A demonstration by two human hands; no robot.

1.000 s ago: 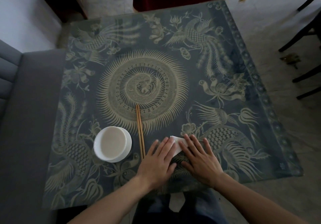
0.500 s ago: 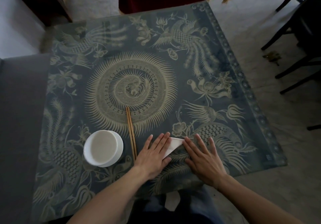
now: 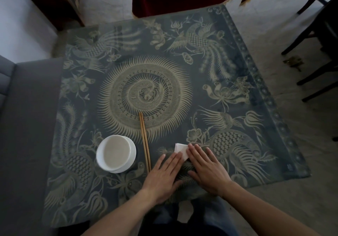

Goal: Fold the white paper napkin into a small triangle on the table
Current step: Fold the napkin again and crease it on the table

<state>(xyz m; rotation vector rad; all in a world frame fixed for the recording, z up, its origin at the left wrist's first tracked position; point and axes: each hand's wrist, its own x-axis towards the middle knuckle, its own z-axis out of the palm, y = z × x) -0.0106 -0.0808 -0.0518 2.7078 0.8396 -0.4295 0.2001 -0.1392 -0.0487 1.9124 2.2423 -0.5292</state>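
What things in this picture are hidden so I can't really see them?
Head view only:
- Napkin: mostly under both hands, so its folded shape is unclear.
- Left hand and right hand: palms face down, hidden.
- Chopsticks: near tips covered by the left hand.
- Bowl: too dim to see contents.

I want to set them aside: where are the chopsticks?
Head view, lower centre: the chopsticks lie side by side between the white bowl and the left hand.
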